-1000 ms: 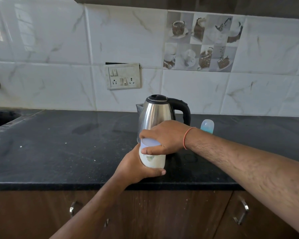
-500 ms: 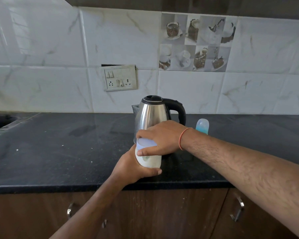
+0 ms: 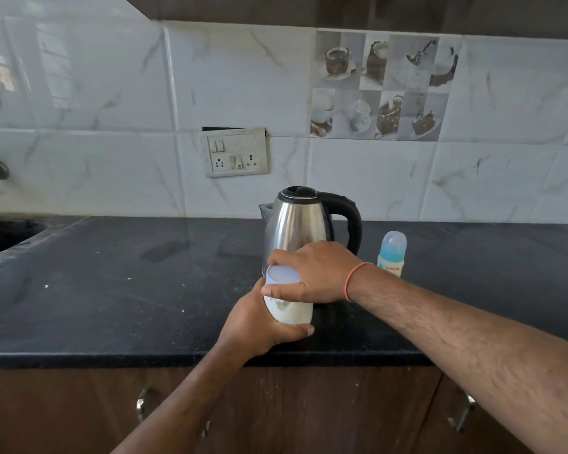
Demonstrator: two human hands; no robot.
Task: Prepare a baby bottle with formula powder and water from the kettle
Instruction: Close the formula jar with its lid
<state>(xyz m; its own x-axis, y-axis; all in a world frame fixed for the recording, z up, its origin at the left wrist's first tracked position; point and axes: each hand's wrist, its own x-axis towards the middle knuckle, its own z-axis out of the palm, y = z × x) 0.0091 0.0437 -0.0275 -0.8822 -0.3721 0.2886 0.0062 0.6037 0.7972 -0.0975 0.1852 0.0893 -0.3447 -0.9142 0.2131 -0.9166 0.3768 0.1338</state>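
Both hands grip the upright formula tin [image 3: 289, 309]: left hand [image 3: 259, 322] body, right hand [image 3: 312, 273] lid

The bottle [image 3: 391, 255] at the right of the kettle [image 3: 300, 224] bears a small red word on its white lower part, too blurred to read. The container [image 3: 287, 306] has a faint greyish mark on its side, but no letters can be made out there.

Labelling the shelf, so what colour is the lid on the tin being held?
Pale lilac-blue lid, clearest in the head view.
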